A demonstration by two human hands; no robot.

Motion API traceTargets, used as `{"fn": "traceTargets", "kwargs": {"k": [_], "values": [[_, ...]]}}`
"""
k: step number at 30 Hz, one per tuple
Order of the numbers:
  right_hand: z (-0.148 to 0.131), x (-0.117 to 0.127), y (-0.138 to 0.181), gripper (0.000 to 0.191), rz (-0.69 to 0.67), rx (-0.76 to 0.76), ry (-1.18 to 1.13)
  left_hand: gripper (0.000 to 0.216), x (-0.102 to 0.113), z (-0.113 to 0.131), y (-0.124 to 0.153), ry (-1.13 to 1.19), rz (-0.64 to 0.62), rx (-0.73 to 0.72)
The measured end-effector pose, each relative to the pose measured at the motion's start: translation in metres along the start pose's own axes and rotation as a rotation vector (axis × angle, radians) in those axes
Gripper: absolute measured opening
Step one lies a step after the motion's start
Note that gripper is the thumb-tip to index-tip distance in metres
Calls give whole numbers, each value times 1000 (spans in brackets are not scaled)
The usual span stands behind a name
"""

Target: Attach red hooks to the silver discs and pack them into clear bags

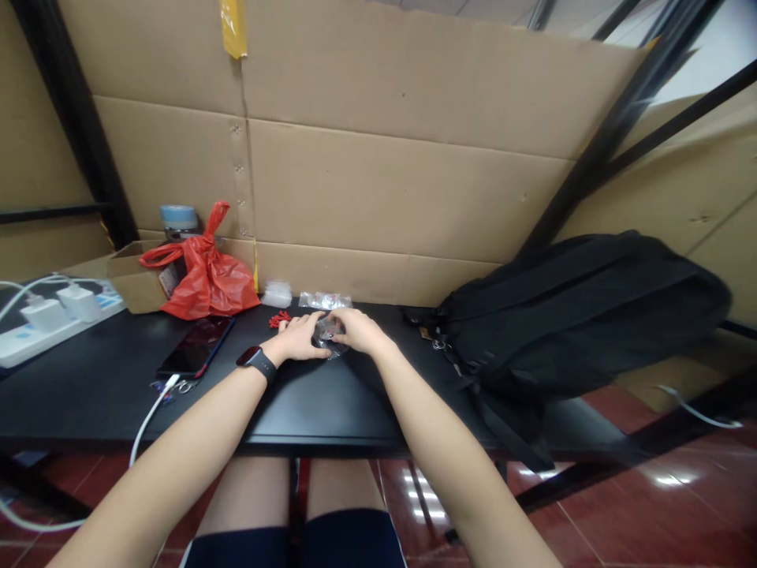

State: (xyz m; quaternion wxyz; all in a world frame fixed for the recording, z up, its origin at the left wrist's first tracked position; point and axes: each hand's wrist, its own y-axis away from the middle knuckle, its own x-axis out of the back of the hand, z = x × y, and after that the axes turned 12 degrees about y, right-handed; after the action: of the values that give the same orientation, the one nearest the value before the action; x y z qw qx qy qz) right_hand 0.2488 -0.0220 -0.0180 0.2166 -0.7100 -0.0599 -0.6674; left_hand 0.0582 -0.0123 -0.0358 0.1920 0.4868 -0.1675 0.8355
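Observation:
A small clear plastic bag (329, 334) lies low over the black table, between my two hands. My left hand (300, 338), with a dark watch on its wrist, curves its thumb and fingers around the left edge of the bag. From the other side, my right hand (358, 330) has its fingers bent onto the bag and pinches it. What sits inside the bag is too small to make out. Just beyond my left fingers is a bundle of red cord (279, 319). Behind my hands lie shiny clear packets (325, 300) and a stack of small translucent pouches (277, 294).
On the left are a phone (196, 347), a white cable (151, 410), a red plastic bag (210, 272), a cardboard box (137, 278) and a power strip (59, 327) with chargers. A black backpack (579, 315) fills the right side. Cardboard (378, 181) walls the back.

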Motion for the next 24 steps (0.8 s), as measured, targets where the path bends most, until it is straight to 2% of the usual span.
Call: {"fn": "traceTargets", "kwargs": {"k": [4,8,11,13,16,19,21,24], "values": [[-10,-8,-5,30,44,-94,60,101,0,0,0,7,-1,-2],[-11,-13,-9,21,45,-26,5,98,4,-4,0,4,21,-31],[-4,-11,-9,19,7,76,-48,76,11,-8,2,-17,-5,-112],[2,-9,-7,25,-7,105,-69,60,15,-10,3,-40,-15,-149],[11,-5,-4,29,-77,116,-132,47,17,-11,5,-58,21,-175],[18,-5,-4,23,-161,87,-171,36,17,-13,5,-70,35,-180],[22,-8,-5,23,-153,70,-160,40,15,-15,3,-85,14,-179],[25,-12,-6,37,-118,84,-147,55,14,-19,1,-100,-13,-177]]}}
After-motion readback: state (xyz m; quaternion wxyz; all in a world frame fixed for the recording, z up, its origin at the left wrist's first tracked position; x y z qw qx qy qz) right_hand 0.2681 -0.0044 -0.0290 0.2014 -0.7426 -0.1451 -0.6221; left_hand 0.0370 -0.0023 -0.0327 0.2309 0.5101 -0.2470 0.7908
